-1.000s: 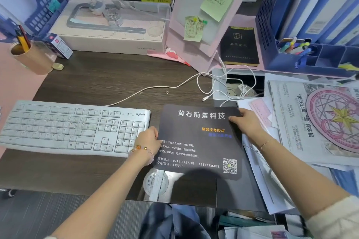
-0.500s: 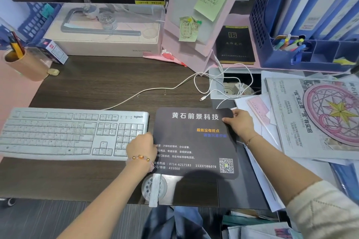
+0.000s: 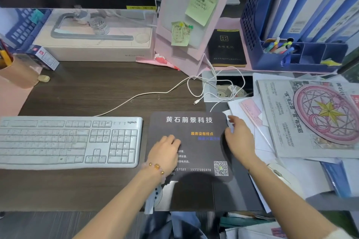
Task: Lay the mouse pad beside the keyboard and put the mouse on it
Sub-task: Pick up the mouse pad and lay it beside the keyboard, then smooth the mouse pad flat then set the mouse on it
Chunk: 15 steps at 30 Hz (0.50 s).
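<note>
The dark mouse pad point(image 3: 196, 141) with white and orange print lies flat on the brown desk, just right of the white keyboard point(image 3: 68, 141). My left hand point(image 3: 165, 151) rests palm down on the pad's left part, wearing a beaded bracelet. At the pad's right edge my right hand point(image 3: 240, 139) has its fingers spread, touching the rim. A white mouse point(image 3: 281, 176) sits on the papers to the right, partly hidden behind my right forearm.
A white cable point(image 3: 147, 93) loops across the desk behind the pad. Stacked papers and a newspaper point(image 3: 281, 122) with a round pink mat point(image 3: 326, 114) crowd the right side. A blue file organiser point(image 3: 291, 54), a black notebook point(image 3: 226, 48) and a pencil cup point(image 3: 17, 72) stand at the back.
The pad has gone from being held by both edges to lying flat beside the keyboard. My left hand moved onto its surface and my right hand loosened at its right edge.
</note>
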{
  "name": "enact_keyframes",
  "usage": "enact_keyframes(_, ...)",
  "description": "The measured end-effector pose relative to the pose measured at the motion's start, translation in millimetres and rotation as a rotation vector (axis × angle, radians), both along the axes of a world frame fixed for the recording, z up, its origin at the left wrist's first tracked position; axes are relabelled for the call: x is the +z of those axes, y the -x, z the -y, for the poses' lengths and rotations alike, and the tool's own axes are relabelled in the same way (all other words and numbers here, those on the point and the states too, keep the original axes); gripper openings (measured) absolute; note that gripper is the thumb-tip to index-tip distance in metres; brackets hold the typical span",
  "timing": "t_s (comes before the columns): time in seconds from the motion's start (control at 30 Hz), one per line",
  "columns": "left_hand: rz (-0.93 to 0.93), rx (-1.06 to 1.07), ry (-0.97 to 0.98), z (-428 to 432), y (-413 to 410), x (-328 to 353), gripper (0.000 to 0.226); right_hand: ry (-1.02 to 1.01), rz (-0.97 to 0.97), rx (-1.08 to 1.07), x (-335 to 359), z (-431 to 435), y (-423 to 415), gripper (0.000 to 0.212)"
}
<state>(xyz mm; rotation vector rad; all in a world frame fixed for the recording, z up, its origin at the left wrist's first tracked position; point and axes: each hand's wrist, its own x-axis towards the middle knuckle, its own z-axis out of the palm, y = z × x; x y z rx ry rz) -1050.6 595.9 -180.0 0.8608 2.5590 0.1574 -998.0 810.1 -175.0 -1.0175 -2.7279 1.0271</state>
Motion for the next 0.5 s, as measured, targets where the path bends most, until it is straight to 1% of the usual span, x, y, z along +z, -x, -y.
enact_keyframes(0.07, 0.020, -0.115, -0.046, -14, -3, -7, 0.048, -0.070, 0.006, 0.254, -3, 16, -16, 0.044)
enact_keyframes(0.13, 0.040, -0.192, -0.045, -26, -5, -11, 0.053, -0.100, 0.117, 0.556, -15, 32, -27, 0.049)
enact_keyframes(0.17, 0.043, -0.215, -0.019, -29, -5, -14, 0.055, -0.159, 0.181, 0.667, -20, 37, -30, 0.054)
enact_keyframes(0.2, 0.034, -0.235, 0.013, -31, -6, -18, 0.056, -0.231, 0.219, 0.734, -28, 37, -33, 0.057)
enact_keyframes(0.3, 0.029, -0.239, 0.045, -31, -8, -26, 0.056, -0.304, 0.235, 0.736, -38, 33, -33, 0.051)
enact_keyframes(0.37, -0.023, -0.235, 0.000, -30, -8, -28, 0.054, -0.329, 0.192, 0.704, -38, 33, -33, 0.050)
enact_keyframes(0.43, -0.060, -0.215, -0.032, -31, -8, -27, 0.053, -0.298, 0.158, 0.654, -34, 32, -33, 0.052)
enact_keyframes(0.47, -0.042, -0.224, -0.035, -32, -7, -26, 0.052, -0.258, 0.122, 0.596, -34, 29, -32, 0.053)
enact_keyframes(0.5, 0.004, -0.227, -0.016, -32, -8, -27, 0.052, -0.168, 0.102, 0.505, -33, 25, -32, 0.051)
